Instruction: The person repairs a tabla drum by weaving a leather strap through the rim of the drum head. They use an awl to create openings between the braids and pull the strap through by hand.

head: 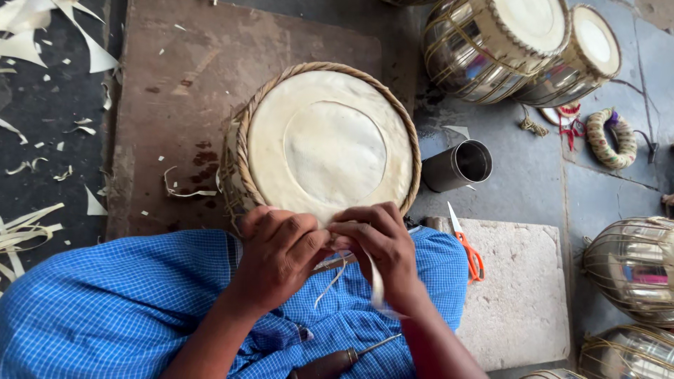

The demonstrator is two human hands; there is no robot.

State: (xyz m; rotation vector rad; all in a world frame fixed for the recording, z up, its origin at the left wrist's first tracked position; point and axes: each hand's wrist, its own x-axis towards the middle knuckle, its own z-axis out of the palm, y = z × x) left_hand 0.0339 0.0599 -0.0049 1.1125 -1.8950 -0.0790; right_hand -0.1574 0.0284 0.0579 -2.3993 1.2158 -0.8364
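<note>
A round drum with a pale skin head (328, 147) and a braided rim (242, 151) stands in front of me, leaning against my lap. My left hand (276, 254) grips the near edge of the rim with its fingers curled shut. Beside it, my right hand (379, 245) pinches a pale leather strap (376, 282) that hangs down from the rim over my blue checked cloth (126, 302). Both hands touch at the drum's near edge, which they hide.
An awl with a wooden handle (337, 361) lies on my lap. Orange-handled scissors (467, 245) rest on a stone slab (519, 302). A metal cup (460, 165) lies on its side at right. Metal drums (505, 42) and a cloth ring (611, 137) stand behind; leather scraps (28, 224) litter the left.
</note>
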